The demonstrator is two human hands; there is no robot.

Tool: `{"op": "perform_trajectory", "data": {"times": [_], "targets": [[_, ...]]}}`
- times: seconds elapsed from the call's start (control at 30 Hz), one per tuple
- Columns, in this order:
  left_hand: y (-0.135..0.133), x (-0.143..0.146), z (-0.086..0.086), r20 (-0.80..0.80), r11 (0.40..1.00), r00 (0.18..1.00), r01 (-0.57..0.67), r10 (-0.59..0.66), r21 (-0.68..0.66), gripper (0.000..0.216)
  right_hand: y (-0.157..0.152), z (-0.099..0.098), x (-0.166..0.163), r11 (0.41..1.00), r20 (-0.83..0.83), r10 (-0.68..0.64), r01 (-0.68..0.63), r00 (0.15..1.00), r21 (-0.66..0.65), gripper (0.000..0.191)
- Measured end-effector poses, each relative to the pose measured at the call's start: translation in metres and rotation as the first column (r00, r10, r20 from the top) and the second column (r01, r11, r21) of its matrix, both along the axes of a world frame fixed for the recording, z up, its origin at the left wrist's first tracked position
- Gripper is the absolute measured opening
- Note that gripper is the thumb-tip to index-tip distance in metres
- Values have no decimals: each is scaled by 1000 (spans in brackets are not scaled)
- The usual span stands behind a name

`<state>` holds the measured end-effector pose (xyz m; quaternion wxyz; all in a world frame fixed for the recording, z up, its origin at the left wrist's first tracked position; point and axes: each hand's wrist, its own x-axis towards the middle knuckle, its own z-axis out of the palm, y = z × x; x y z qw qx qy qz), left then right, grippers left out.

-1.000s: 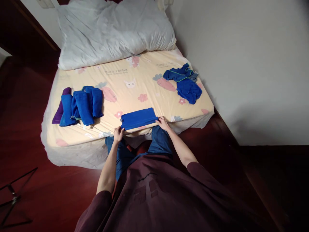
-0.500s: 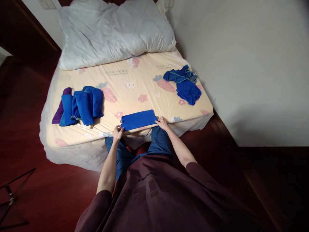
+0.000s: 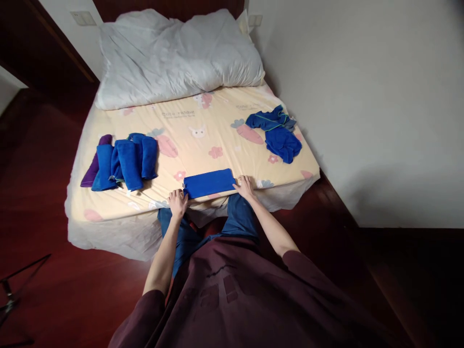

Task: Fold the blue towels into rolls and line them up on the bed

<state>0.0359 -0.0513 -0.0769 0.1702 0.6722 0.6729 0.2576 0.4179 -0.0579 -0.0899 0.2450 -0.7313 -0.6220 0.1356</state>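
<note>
left hand [image 3: 178,203] and right hand [image 3: 246,187] touched flat blue rectangular cloth [image 3: 209,183] between them | likely steadying it | both half-curled, pinch wasn't clear

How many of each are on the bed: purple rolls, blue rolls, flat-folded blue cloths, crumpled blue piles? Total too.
Purple roll: 1
Blue rolls: at least 3; overlaps hide the exact count
Flat-folded blue cloth: 1
Crumpled blue pile: 1
Total: at least 6, counting the pile as 1
</note>
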Motion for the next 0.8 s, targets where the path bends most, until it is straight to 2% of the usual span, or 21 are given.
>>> {"op": "perform_trajectory", "data": {"times": [0.03,0.1,0.17,0.2,0.27,0.4,0.57,0.8], "targets": [[-5,-1,2,-33,992,994,104,-102,66,32,-8,4,-2,997,19,39,-41,999,60,39],[-12,-1,4,-83,940,947,320,-311,116,36,-21,13,-5,976,55,180,-186,982,113,43],[-14,1,4,-144,876,877,473,-459,92,43,-29,19,-11,942,87,317,-324,945,86,45],[-12,3,3,-178,860,854,506,-488,69,47,-30,20,-13,928,104,360,-367,927,58,47],[-8,7,-1,-237,861,839,508,-490,20,57,-29,22,-18,915,139,400,-404,906,1,50],[-1,14,-8,-290,888,845,459,-449,-38,71,-20,18,-22,918,193,396,-390,898,-70,57],[4,19,-4,-308,904,853,422,-420,-63,67,-6,16,-23,921,250,390,-374,886,-111,62],[14,12,5,-319,915,858,393,-401,-93,63,9,21,-24,921,301,389,-361,870,-146,49]]}}
